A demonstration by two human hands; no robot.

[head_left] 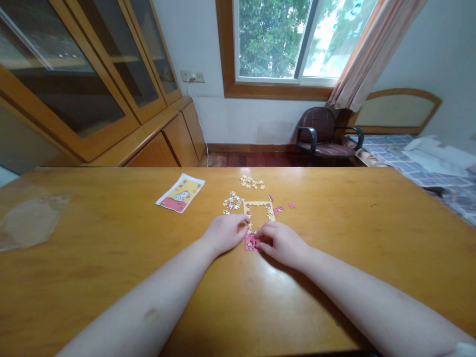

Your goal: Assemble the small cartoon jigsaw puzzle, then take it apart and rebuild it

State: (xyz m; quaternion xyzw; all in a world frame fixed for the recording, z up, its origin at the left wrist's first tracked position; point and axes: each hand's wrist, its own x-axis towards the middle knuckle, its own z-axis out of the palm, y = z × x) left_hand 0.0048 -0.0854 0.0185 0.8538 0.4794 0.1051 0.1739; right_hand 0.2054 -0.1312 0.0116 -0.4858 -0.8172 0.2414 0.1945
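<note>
A partly joined jigsaw puzzle point(259, 204) lies on the wooden table, a yellow border around a bare middle with a pink section point(250, 243) at its near end. My left hand point(226, 233) rests at the puzzle's left side, fingers bent and slightly apart, fingertips touching the border. Over the near right part is my right hand point(282, 241), thumb and fingers closed at the pink section on what looks like a puzzle piece, mostly hidden by the fingers. Loose white-patterned pieces point(233, 200) lie left of the border, yellow ones point(252, 182) beyond it, and pink ones point(291, 205) to the right.
A picture sheet point(181, 193) with a white animal on yellow and pink lies at the table's back left. Clear plastic wrapping point(31, 218) is at the far left. Beyond the table point(353, 218) stand a cabinet point(148, 131), an armchair point(322, 130) and a bed point(394, 146).
</note>
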